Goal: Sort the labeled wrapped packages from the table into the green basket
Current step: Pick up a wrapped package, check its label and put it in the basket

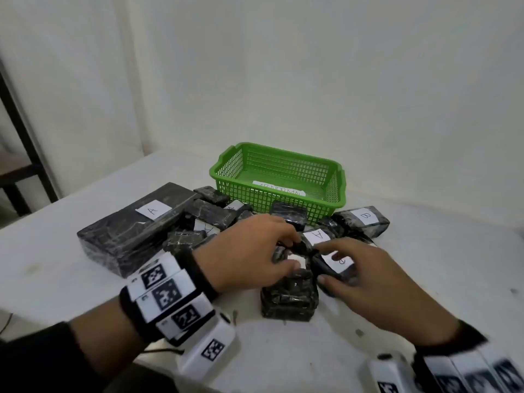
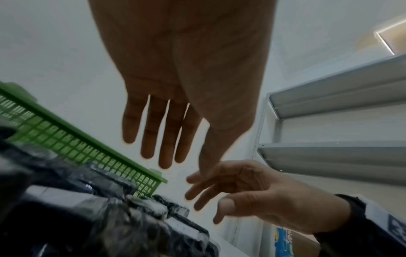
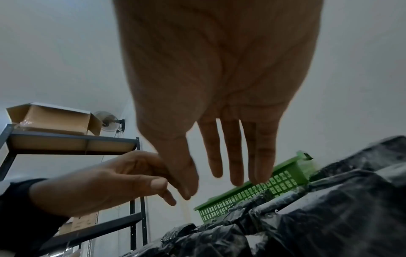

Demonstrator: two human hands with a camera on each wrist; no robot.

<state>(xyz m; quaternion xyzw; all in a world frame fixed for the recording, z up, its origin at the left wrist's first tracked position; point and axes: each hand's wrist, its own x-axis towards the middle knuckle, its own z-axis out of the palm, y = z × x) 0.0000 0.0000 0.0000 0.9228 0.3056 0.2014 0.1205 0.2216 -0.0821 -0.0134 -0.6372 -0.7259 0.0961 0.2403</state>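
At the far centre of the tabletop point(image 1: 283, 350) stands the green basket point(image 1: 279, 180), holding only a white paper slip point(image 1: 279, 190) with writing; no package is in it. The black wrapped packages point(image 1: 136, 231), labelled A or B, lie heaped just in front of the basket. Both hands hover low over the heap's near side. The left hand point(image 1: 249, 251) has straight, relaxed fingers gripping nothing. The right hand point(image 1: 365, 276) is likewise wide, fingers extended, empty. Bare tabletop lies along the near edge and to the right.
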